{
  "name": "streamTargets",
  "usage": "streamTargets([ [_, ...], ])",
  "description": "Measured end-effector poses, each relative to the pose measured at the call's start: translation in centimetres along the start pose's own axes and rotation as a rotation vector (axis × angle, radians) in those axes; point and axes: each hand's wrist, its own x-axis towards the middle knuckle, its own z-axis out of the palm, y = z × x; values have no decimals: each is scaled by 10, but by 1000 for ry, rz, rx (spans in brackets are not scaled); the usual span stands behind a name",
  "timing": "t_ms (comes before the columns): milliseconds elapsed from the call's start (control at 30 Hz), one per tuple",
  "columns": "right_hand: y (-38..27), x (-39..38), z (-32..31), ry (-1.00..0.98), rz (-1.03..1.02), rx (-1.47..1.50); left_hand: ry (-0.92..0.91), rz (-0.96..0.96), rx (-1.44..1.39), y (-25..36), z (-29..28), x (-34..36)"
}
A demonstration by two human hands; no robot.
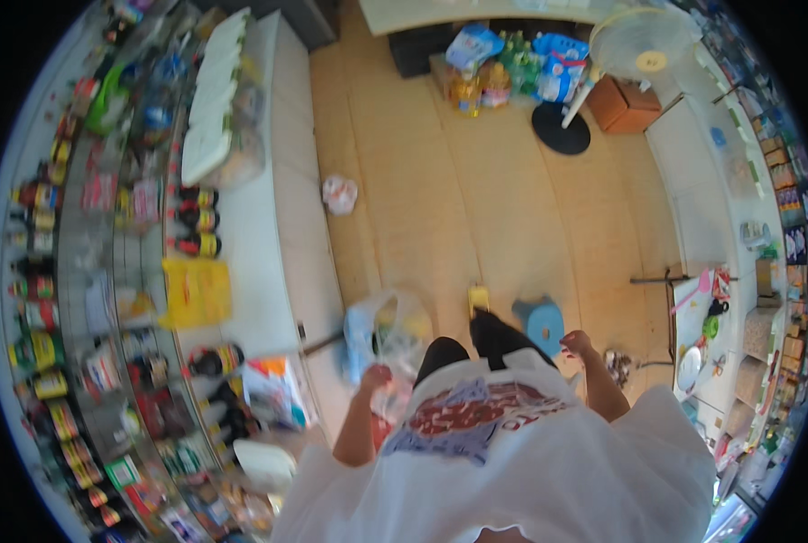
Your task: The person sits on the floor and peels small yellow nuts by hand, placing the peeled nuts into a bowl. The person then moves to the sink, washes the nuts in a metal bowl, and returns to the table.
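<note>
My left hand hangs at my left side, in front of a clear plastic bag on the floor. It is small and blurred, so the set of its fingers is unclear, and I see nothing held in it. On the other side my right hand hangs with its fingers loosely bent and apart, holding nothing. Just beyond it, a blue stool stands on the floor and is partly overlapped by the hand in this view. One foot in a yellow shoe is stretched forward.
Shelves of bottles and packets line the left, beside a white counter with a yellow bag. Ahead stand a fan, oil bottles and a brown box. A small whitish bag lies near the left cabinet. More shelves run along the right.
</note>
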Motion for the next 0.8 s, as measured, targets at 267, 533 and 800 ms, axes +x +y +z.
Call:
streamTargets([
  [267,-265,136,-12,-44,-431,-562,299,-580,-1337,63,-72,45],
  [533,-539,189,57,-108,-808,-654,116,-201,-232,-28,-123,141],
  [800,-754,230,58,-176,-978,-745,381,-396,-976,47,-485,311],
])
